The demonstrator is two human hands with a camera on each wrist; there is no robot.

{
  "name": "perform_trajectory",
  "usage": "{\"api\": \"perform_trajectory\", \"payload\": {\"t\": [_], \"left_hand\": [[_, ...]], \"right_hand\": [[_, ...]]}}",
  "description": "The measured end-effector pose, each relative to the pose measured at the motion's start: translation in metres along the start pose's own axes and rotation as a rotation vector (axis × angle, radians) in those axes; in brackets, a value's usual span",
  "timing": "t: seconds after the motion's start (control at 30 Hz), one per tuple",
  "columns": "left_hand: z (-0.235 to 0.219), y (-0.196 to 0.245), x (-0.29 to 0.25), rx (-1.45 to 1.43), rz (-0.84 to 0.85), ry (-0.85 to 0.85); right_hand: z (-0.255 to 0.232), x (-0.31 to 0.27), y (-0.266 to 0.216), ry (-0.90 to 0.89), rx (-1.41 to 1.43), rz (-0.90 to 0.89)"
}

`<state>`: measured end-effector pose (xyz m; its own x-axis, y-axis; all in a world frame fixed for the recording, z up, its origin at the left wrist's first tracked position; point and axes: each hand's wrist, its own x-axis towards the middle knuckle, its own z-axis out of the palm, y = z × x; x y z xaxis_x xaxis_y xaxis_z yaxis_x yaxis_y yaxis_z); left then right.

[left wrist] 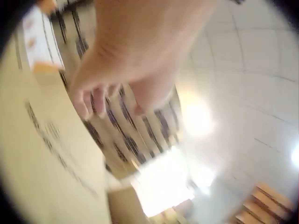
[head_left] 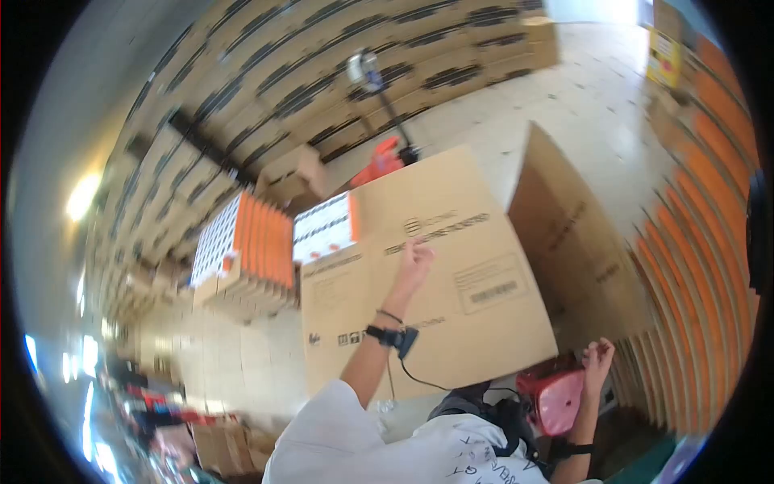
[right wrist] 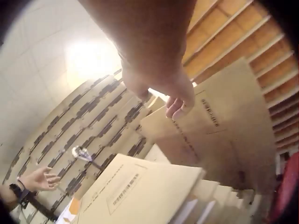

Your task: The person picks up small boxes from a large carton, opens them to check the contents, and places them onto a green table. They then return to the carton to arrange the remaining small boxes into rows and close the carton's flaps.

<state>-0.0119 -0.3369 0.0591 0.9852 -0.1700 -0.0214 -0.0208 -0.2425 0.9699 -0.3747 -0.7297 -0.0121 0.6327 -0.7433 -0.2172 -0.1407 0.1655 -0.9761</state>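
A large printed cardboard sheet (head_left: 500,323) lies on top of a stack in front of the person, its barcode label facing up. Over this sheet reaches the left hand (head_left: 417,262), its fingers loosely bent and nothing in them. To the right, a second cardboard sheet (head_left: 556,218) stands upright, leaning toward the orange-edged stack. The right hand (head_left: 597,359) hovers by the lower corner of that upright sheet, fingers loosely curled and holding nothing. In the right wrist view, several flat layers (right wrist: 219,200) show under the top sheet.
White and orange boxes (head_left: 325,230) stand beyond the left side of the sheet, next to a taller stack (head_left: 262,242). A red pallet jack (head_left: 383,161) is behind. Orange-edged stacks (head_left: 693,258) line the right; a red plastic stool (head_left: 560,399) sits near the person. Cartons (head_left: 306,73) fill the back.
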Motion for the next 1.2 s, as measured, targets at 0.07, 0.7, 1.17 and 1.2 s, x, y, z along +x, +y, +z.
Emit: {"api": "perform_trajectory", "payload": {"t": [0.07, 0.7, 1.17, 1.2], "left_hand": [[-0.096, -0.023, 0.046, 0.049, -0.02, 0.28], [-0.423, -0.196, 0.196, 1.059, -0.465, 0.604], [-0.204, -0.145, 0.074, 1.152, -0.42, 0.493], [-0.177, -0.1, 0.05, 1.076, -0.561, 0.338]], "right_hand": [[0.076, 0.044, -0.025, -0.088, -0.02, -0.051], [0.882, -0.011, 0.016, -0.79, -0.857, -0.744], [0.63, 0.043, 0.074, -0.863, -0.75, -0.868], [0.581, 0.056, 0.059, -0.789, -0.85, -0.8]]}}
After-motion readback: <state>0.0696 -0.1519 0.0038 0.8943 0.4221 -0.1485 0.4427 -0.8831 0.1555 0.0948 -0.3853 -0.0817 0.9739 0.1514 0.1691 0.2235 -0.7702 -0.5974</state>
